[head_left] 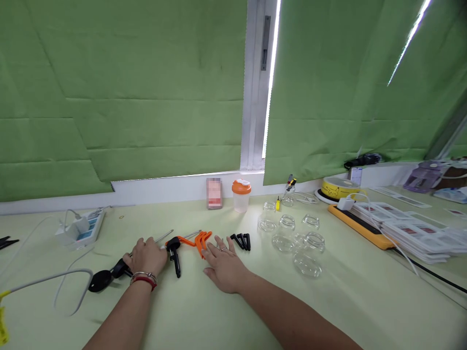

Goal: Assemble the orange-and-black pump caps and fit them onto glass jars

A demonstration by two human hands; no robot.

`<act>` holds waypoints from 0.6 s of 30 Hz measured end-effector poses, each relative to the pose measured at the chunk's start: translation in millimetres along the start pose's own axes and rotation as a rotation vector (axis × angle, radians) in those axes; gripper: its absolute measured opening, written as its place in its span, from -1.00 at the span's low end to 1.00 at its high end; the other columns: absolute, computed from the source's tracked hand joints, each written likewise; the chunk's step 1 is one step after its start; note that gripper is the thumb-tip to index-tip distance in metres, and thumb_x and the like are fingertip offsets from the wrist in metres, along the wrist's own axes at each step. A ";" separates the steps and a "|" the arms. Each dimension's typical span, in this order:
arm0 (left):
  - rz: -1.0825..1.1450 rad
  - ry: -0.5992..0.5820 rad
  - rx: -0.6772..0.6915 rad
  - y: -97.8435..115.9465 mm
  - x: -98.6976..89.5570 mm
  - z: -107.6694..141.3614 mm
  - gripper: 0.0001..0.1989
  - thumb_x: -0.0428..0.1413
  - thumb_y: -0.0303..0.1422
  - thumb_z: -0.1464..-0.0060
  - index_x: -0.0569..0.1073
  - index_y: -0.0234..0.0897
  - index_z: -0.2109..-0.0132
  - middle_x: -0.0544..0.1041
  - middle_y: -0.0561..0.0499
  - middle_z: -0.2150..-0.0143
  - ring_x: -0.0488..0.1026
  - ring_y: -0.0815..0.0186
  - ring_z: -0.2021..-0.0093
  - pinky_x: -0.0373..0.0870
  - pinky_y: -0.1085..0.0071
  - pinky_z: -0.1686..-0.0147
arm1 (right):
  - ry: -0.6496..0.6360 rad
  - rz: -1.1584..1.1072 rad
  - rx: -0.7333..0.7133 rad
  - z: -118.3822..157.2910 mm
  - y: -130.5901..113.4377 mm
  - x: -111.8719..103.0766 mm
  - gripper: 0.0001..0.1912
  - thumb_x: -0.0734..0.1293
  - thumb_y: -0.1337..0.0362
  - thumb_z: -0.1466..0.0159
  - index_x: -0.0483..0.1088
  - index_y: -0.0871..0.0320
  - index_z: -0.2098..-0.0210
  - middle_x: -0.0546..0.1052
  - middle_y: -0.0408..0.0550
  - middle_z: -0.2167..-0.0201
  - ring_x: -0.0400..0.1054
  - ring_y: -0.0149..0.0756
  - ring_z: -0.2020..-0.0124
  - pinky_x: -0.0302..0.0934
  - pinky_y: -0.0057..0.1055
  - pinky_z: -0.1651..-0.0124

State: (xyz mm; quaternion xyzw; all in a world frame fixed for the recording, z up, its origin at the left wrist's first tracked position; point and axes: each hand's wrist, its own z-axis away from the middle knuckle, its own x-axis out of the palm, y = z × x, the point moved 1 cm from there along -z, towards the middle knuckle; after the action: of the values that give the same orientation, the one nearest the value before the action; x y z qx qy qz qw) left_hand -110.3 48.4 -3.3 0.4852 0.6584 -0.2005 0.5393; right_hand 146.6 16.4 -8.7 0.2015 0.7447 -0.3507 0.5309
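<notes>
My left hand (148,257) lies over a black-handled tool (118,268) with a thin metal rod; its fingers are bent downward and its grip is partly hidden. Just right of it rests a black part with a stem (175,257). My right hand (226,265) is spread palm down, fingertips at several orange hook-shaped pieces (201,240). Beyond its fingertips, to the right, lie several short black pieces (246,241) side by side. A second thin metal rod (192,234) reaches toward the orange pieces.
Several clear glass cups (308,265) stand to the right. Behind are an orange-lidded cup (241,197) and a small pink-fronted box (214,194). A white power strip (89,228) and cables lie left; an orange power strip (361,228) and paper stacks (419,233) lie right.
</notes>
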 end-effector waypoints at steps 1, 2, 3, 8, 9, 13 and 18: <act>-0.004 -0.012 0.010 0.6 0.6 0.3 -0.71 0.00 -0.30 0.11 0.43 -0.27 0.20 0.32 -0.26 -0.12 0.29 -0.03 -0.06 -0.03 0.00 -0.04 | 0.001 -0.005 -0.001 -0.4 -0.4 0.2 -0.45 -0.01 0.03 -0.33 -0.01 0.05 -0.25 0.05 -0.03 -0.30 -0.37 -0.04 -0.34 -0.56 0.07 -0.27; -0.006 -0.020 0.017 1.2 1.0 0.5 -0.71 0.00 -0.31 0.11 0.43 -0.27 0.19 0.31 -0.25 -0.13 0.30 -0.02 -0.05 -0.03 0.00 -0.06 | 0.004 -0.012 -0.004 -0.5 -0.4 0.6 -0.45 -0.01 0.03 -0.33 -0.01 0.06 -0.25 0.07 -0.03 -0.29 -0.35 -0.04 -0.34 -0.57 0.06 -0.27; -0.007 -0.026 0.018 1.5 1.2 0.5 -0.69 0.00 -0.31 0.10 0.43 -0.27 0.17 0.30 -0.25 -0.13 0.31 -0.02 -0.05 -0.02 0.00 -0.06 | 0.008 -0.020 -0.006 -0.4 -0.1 1.2 -0.45 -0.02 0.02 -0.33 -0.01 0.07 -0.26 0.10 -0.03 -0.28 -0.34 -0.04 -0.34 -0.58 0.05 -0.28; 0.014 -0.050 -0.017 0.8 2.2 -1.5 -0.57 0.00 -0.24 0.09 0.41 -0.29 0.05 0.34 -0.25 -0.09 0.32 -0.10 -0.01 0.23 0.09 0.10 | 0.022 -0.034 -0.020 0.9 2.1 3.3 -0.45 -0.02 0.04 -0.33 0.01 0.13 -0.24 0.17 0.01 -0.24 -0.28 -0.05 -0.33 -0.60 0.04 -0.28; 0.022 -0.054 -0.025 0.3 2.7 -2.1 -0.55 0.00 -0.23 0.10 0.41 -0.30 0.04 0.34 -0.26 -0.09 0.31 -0.11 -0.02 0.26 0.09 0.12 | 0.026 -0.032 -0.021 1.1 2.1 3.1 -0.46 -0.01 0.05 -0.33 0.03 0.13 -0.23 0.18 0.01 -0.23 -0.27 -0.05 -0.33 -0.59 0.03 -0.28; 0.052 -0.059 -0.049 -1.8 6.0 -4.5 -0.52 0.01 -0.23 0.11 0.41 -0.31 0.01 0.32 -0.25 -0.12 0.29 -0.15 -0.04 0.28 0.06 0.11 | 0.033 -0.017 -0.016 1.2 0.4 1.2 -0.50 0.02 0.08 -0.33 0.08 0.12 -0.20 0.23 0.00 -0.21 -0.23 -0.09 -0.32 -0.58 0.00 -0.28; 0.087 -0.051 -0.067 -3.4 9.2 -6.0 -0.44 0.02 -0.21 0.13 0.35 -0.33 -0.06 0.28 -0.25 -0.16 0.27 -0.16 -0.06 0.28 0.02 0.06 | 0.040 -0.016 -0.003 1.8 -1.8 -0.6 -0.58 0.07 0.13 -0.31 0.15 0.10 -0.12 0.30 -0.01 -0.15 -0.16 -0.12 -0.31 -0.54 -0.02 -0.28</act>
State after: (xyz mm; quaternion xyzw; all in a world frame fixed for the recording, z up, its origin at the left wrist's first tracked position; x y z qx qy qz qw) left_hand -115.9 55.5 -10.4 0.4896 0.6291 -0.1672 0.5801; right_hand 146.8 13.9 -7.9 0.2019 0.7572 -0.3497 0.5134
